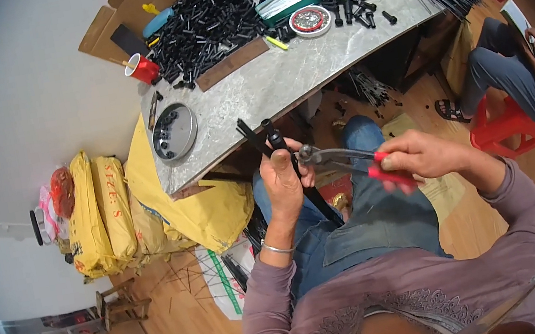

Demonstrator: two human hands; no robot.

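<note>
Over my lap, my left hand (pixel 282 180) is closed round a black rod bundle (pixel 322 207), its thumb pressed along it. Above the thumb stands a black tubular fitting (pixel 275 139), and thin black rod ends show just left of it. In my right hand (pixel 417 154) are pincers (pixel 308 154) with red grips. The metal jaws are at the fingers of my left hand, beside the black fitting; whether they bite on anything I cannot tell. The handles are slightly spread, and the right fingers are a little blurred.
Before me, the grey marbled table (pixel 237 112) bears a heap of black fittings (pixel 209 28), a green box (pixel 290 4), a round dish (pixel 174 131) and a red cup (pixel 141 68). Long black rods overhang its right end. Yellow sacks (pixel 86 218) stand left; a person sits right on a red stool (pixel 505 130).
</note>
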